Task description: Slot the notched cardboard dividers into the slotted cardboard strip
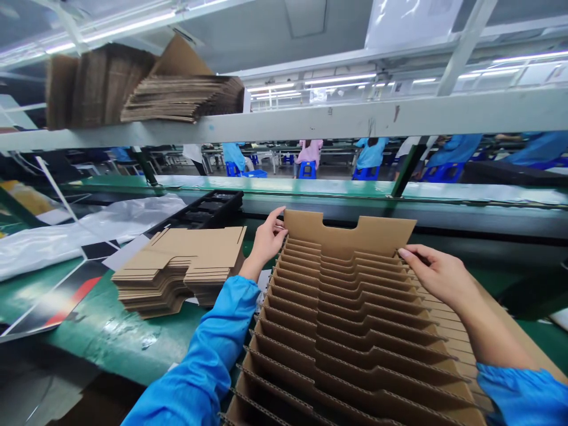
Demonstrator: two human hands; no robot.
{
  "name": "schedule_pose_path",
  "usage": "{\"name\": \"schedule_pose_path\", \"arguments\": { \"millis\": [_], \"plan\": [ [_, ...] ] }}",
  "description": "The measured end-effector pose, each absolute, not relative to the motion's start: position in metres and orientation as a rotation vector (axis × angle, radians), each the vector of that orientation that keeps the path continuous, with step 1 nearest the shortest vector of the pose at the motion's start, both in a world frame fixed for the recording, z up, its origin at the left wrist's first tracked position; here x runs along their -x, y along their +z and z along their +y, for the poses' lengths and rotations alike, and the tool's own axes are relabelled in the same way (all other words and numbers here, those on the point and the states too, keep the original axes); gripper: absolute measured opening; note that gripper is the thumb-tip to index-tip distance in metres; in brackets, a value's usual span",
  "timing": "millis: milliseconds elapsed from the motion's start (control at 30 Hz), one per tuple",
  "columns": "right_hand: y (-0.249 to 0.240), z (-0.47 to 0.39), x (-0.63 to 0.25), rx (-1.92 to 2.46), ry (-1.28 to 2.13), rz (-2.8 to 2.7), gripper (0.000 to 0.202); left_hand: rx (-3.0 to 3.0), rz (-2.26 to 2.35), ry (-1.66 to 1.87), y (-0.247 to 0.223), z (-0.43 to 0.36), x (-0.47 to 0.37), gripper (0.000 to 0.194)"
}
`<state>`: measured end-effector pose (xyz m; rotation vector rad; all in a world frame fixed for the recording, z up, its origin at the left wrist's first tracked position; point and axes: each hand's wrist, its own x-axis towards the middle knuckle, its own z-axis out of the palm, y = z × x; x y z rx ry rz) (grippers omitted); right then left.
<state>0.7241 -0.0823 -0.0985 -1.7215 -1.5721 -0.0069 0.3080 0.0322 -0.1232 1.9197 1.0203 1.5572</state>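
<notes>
A notched cardboard sheet (346,234) stands upright at the far end of a long row of parallel cardboard dividers (355,331). My left hand (269,236) pinches the sheet's upper left edge. At its lower right corner, my right hand (432,272) has thumb and fingers closed on the edge. The dividers run from the sheet toward me, spaced apart, with slotted side strips along the right. Left of my left forearm, a stack of flat notched cardboard sheets (181,260) lies on the green table.
A black tray (213,207) and clear plastic wrap (97,228) lie behind the stack. A white shelf beam (310,121) crosses above, holding cardboard bundles (177,94). A red-marked panel (66,296) sits at left. Seated people in blue and pink are far off.
</notes>
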Motion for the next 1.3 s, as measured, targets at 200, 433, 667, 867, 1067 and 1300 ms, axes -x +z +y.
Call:
{"name": "schedule_pose_path", "arguments": {
  "millis": [200,433,667,867,1067,1300],
  "plan": [
    [-0.09,-0.093,-0.71,1.546,-0.054,-1.599,0.087,-1.947,1.009,1.564,-0.122,0.03,-0.308,0.07],
    [-0.09,-0.093,-0.714,1.62,-0.043,-1.636,0.065,-1.967,1.099,1.522,-0.122,0.032,-0.308,0.056],
    [-0.097,-0.085,-0.73,1.578,-0.076,-1.778,0.047,-2.138,1.291,1.331,-0.108,0.014,-0.305,0.041],
    [-0.093,-0.085,-0.729,1.674,0.001,-1.811,0.053,-2.227,1.363,1.147,-0.101,0.009,-0.304,0.064],
    [-0.087,-0.09,-0.721,1.706,0.05,-1.818,0.056,-2.295,1.368,0.975,-0.091,0.002,-0.298,0.056],
    [-0.084,-0.094,-0.719,1.614,0.037,-1.898,0.055,-2.305,1.395,1.202,-0.072,-0.033,-0.301,0.033]
  ]
}}
